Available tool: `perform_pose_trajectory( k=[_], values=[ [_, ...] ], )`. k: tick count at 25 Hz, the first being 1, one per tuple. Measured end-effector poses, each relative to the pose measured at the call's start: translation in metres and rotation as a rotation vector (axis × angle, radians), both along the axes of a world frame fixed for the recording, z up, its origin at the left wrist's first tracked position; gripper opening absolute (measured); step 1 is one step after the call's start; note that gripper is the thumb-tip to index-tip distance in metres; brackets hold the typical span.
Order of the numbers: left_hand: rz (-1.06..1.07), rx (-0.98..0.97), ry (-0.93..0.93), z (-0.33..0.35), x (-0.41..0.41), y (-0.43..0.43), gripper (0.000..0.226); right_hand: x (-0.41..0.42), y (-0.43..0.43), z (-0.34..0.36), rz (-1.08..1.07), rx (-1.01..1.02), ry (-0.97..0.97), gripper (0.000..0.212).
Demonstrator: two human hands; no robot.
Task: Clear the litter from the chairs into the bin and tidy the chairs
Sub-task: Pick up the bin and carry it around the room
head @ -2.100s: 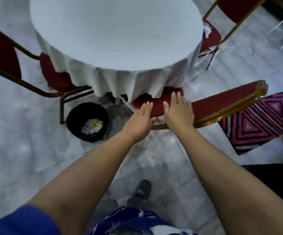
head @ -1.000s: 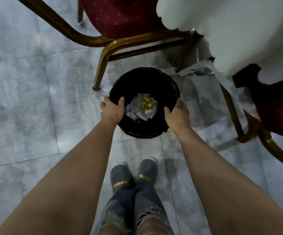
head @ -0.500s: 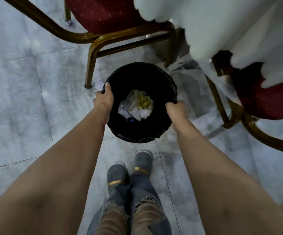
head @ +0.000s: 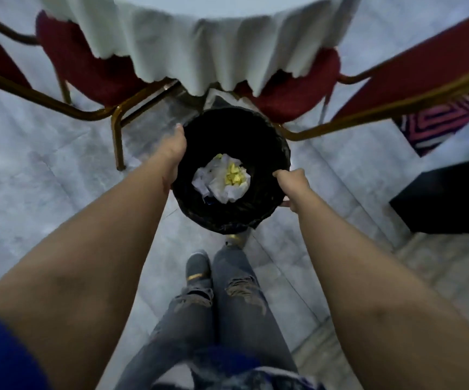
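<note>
While both hands clasp its rim, the black bin (head: 222, 218) hangs over the grey tiled floor (head: 30, 178), hiding the toe of one shoe. The left hand (head: 172, 149) is curled round the bin's left edge; the right hand (head: 291, 182) is clamped on its right edge, thumb on top. Inside the bin lies crumpled white paper with yellow scraps (head: 222, 178). Just beyond the bin hangs a white tablecloth (head: 199, 52), with one red chair (head: 87, 71) beyond the bin to its left and another red chair (head: 292, 91) beyond it to the right. Well right of the bin lie a striped rug (head: 438, 122) and a black box (head: 447, 195).
</note>
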State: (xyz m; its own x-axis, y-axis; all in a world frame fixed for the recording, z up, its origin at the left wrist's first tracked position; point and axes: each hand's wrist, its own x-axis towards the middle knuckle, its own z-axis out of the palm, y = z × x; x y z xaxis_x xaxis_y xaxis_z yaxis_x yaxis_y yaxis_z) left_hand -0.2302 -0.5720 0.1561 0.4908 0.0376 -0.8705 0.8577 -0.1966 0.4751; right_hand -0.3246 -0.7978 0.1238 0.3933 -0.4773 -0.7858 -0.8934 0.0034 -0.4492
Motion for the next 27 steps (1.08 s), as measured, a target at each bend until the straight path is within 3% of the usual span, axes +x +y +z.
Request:
perform_pose_trajectory(
  k=[8,12,15,21,27],
  values=[
    [-0.503,0.000,0.005,0.072,-0.077,-0.166,0.056,-0.149,-0.141,0.057,-0.343,0.085,-0.043,0.048],
    [-0.615,-0.107,0.026,0.083,-0.118,-0.273,0.060,-0.207,-0.229,0.067,-0.446,0.065,-0.041,0.052],
    [-0.691,-0.122,0.036,0.084,-0.139,-0.357,0.059,-0.239,-0.300,0.076,-0.518,0.056,-0.069,0.041],
    [-0.704,-0.059,0.022,0.085,-0.142,-0.479,0.060,-0.249,-0.417,0.090,-0.594,0.025,-0.161,0.027],
    [-0.620,-0.096,0.054,0.087,-0.089,-0.589,0.063,-0.192,-0.526,0.082,-0.619,-0.019,-0.151,0.025]
  ],
)
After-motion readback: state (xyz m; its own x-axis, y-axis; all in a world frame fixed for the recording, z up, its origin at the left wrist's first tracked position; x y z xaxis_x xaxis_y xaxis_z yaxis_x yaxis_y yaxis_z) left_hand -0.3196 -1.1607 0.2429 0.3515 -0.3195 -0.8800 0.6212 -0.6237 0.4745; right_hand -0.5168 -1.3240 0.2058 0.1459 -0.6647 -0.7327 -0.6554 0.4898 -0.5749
